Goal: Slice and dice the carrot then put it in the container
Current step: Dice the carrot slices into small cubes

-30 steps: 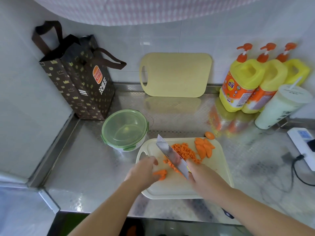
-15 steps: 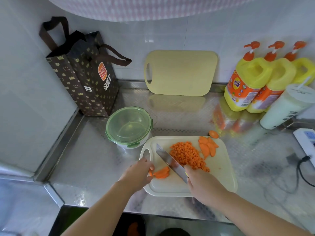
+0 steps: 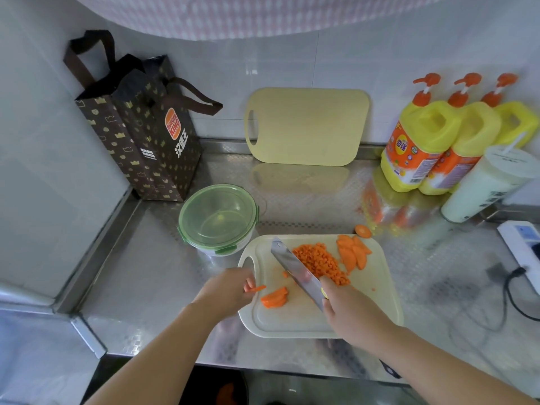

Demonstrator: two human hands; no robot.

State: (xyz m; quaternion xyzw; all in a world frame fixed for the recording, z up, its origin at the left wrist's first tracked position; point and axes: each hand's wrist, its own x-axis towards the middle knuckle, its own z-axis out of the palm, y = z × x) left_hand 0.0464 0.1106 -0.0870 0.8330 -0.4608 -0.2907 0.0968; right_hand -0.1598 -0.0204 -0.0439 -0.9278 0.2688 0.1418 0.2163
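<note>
Left hand (image 3: 225, 293) pinched thin carrot slice (image 3: 256, 288); slice stack (image 3: 275, 297) lay just right of those fingertips, long axis roughly sideways, nearer left hand. Right hand (image 3: 347, 311) gripped knife (image 3: 295, 270), blade beyond stack.

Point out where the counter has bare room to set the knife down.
Bare counter lies left of the white cutting board, in front of the container and paper bag; also the strip between that board and the leaning yellow board. Crowded: back right, with detergent bottles, cup, power strip and cable.
</note>
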